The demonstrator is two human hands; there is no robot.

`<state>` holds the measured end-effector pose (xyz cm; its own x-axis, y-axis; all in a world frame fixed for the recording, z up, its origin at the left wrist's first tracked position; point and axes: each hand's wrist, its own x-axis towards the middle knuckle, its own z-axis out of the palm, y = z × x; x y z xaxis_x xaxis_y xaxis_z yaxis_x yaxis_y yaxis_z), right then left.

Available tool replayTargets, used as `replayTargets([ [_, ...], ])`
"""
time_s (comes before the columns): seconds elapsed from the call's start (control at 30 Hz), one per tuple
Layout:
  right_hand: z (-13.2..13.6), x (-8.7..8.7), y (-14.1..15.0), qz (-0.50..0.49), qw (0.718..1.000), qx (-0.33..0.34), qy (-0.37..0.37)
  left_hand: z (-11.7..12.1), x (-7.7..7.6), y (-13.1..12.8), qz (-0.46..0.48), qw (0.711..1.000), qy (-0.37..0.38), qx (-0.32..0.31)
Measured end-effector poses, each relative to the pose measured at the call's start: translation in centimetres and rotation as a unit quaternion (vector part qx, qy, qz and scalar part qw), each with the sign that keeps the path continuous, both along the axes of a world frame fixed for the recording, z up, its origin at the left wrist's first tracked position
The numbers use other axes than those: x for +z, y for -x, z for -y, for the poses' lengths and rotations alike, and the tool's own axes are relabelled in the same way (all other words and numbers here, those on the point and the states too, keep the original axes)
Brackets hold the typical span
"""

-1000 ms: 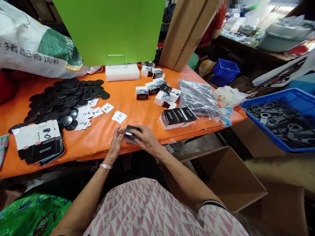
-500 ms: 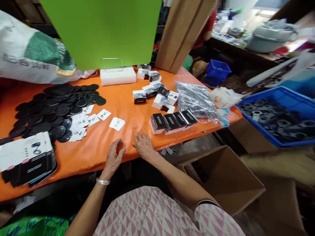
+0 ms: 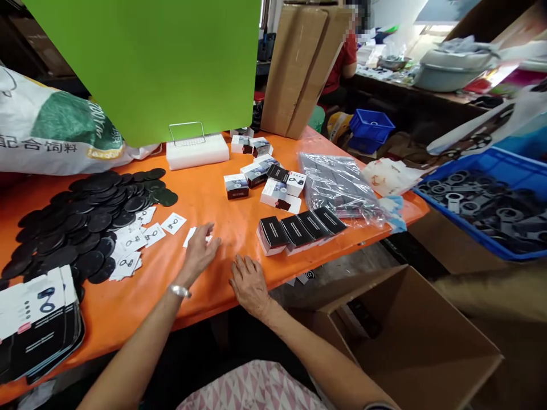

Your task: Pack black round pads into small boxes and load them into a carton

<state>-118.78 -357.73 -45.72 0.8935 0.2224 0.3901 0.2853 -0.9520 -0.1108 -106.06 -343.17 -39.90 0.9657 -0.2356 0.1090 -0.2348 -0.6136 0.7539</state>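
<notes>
Fingers of the left hand curl over a small printed white card, grip unclear; right hand lies open on the orange table (cards spread beside the black discs, apparently for easy reach).

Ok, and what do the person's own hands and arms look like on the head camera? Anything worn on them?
The left hand and right hand are bare, with no gloves or cables. A silvery bangle circles the left wrist. The forearms are bare. A pink-and-white patterned top shows below, and a dark band at the frame's bottom edge may be a sleeve hem.
</notes>
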Motion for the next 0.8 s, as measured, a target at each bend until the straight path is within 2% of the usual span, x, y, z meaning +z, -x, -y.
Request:
replayTargets([
  [0.13,0.2,-1.1,0.2,0.047,0.998,-0.009,-0.040,5.4,0.6,-10.5,0.013,0.998,-0.062,0.009],
  [0.2,0.1,-1.4,0.2,0.059,0.997,-0.013,-0.046,8.2,0.5,-14.7,0.009,0.997,-0.074,-0.001],
  [0.3,0.1,-1.7,0.1,0.070,0.996,-0.013,-0.061,11.0,0.3,-18.3,-0.019,0.993,-0.108,-0.044],
  [0.37,0.1,-1.8,0.1,0.076,0.995,-0.010,-0.069,11.4,0.0,-18.7,-0.032,0.987,-0.146,-0.059],
  [0.43,0.1,-1.8,0.1,0.078,0.995,-0.006,-0.069,10.6,-0.3,-17.7,-0.008,0.983,-0.175,-0.062],
  [0.5,0.2,-1.8,0.1,0.079,0.995,-0.005,-0.066,8.7,-0.7,-15.2,0.051,0.980,-0.179,-0.067],
  [0.6,0.4,-1.7,0.1,0.079,0.995,-0.005,-0.063,4.8,-1.0,-9.8,0.133,0.976,-0.151,-0.079],
  [0.67,0.3,-1.6,0.1,0.077,0.995,-0.002,-0.063,2.5,-1.0,-6.0,0.157,0.977,-0.124,-0.076],
  [0.73,0.2,-1.5,0.0,0.072,0.995,0.004,-0.069,0.9,-0.8,-2.8,0.136,0.985,-0.079,-0.065],
  [0.8,0.3,-1.1,0.0,0.048,0.993,0.019,-0.106,0.1,-0.5,-0.5,0.056,0.997,0.004,-0.054],
])
